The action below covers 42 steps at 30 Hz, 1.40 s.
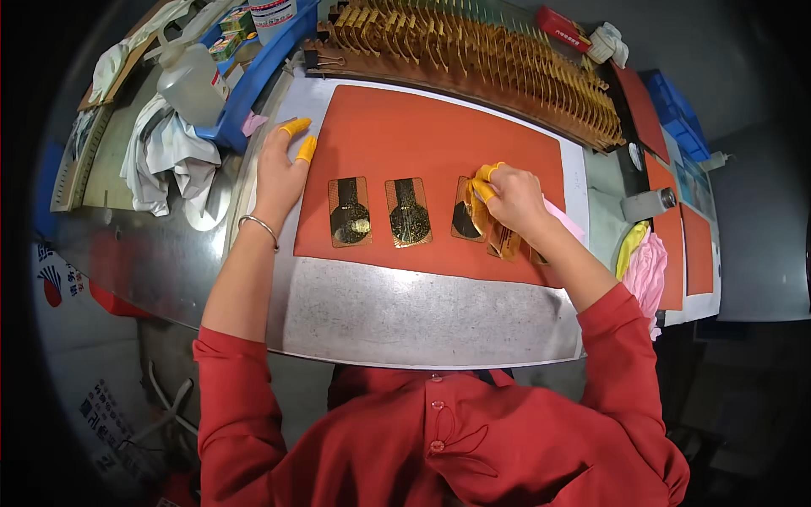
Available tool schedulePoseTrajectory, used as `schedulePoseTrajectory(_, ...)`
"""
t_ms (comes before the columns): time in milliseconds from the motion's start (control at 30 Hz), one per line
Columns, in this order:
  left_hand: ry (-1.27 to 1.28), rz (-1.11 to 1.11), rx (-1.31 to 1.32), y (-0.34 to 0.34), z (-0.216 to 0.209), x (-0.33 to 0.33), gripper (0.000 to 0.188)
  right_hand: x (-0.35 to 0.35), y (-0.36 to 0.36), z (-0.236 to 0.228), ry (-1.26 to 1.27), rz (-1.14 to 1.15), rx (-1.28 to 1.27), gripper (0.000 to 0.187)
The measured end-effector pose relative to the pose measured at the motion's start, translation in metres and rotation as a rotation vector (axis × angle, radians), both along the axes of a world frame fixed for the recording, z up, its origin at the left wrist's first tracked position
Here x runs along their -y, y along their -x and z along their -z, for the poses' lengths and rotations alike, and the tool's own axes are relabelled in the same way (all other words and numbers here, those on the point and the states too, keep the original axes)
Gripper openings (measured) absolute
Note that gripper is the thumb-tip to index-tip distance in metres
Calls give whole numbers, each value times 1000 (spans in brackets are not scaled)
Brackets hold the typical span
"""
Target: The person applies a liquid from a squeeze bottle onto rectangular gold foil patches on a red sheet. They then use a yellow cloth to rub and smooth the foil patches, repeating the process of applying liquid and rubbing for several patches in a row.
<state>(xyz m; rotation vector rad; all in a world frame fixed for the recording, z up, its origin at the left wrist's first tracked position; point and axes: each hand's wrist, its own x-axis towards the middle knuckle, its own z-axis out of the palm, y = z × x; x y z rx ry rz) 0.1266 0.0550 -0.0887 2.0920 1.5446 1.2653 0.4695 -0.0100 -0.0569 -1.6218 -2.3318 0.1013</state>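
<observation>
Left: white cloth and blue tray on the bench. Left hand at the left edge of the orange-red mat; grip loosely parted, nothing seen in it. First black-and-gold plate and second plate lie flat, well apart. Third plate lies partly under the right hand. Right grip narrow, pinched on a thin gold piece; whether it is loose or joined to the third plate, cannot tell. More gold at its right, largely hidden by the hand.

Handling, judged: keep the pinch at the rim, lift evenly to avoid creasing, fingertips off the patterned face; the left hand could steady the mat or plate if it slides.

Edges, room: tray wall limits leftward reach; bare mat between second and third plates gives space to set down; rack of gold plates bounds the far side, so avoid raising the piece that way; at right, a pink cloth lies beyond the mat
</observation>
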Motion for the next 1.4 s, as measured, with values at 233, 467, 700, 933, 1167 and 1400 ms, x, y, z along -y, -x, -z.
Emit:
schedulePoseTrajectory(233, 19, 1, 2, 0, 3, 1, 26, 5, -5, -1, 36, -30, -34, 11)
schedulePoseTrajectory(467, 16, -6, -4, -1, 2, 2, 25, 4, -10, 1, 32, -28, 16, 13)
schedulePoseTrajectory(700, 18, 21, 53, -1, 4, -1, 25, 1, 1, -1, 2, -72, 12, 11)
schedulePoseTrajectory(933, -13, 7, 7, -1, 1, -2, 25, 25, 14, 2, -30, -202, -45, 10)
schedulePoseTrajectory(1167, 16, 9, 41, 5, 8, -4, 25, 25, 2, 2, -23, -256, 50, 10)
schedulePoseTrajectory(1400, 33, 23, 21, -5, -3, -1, 26, 8, -10, -11, 99, 5, 42, 10)
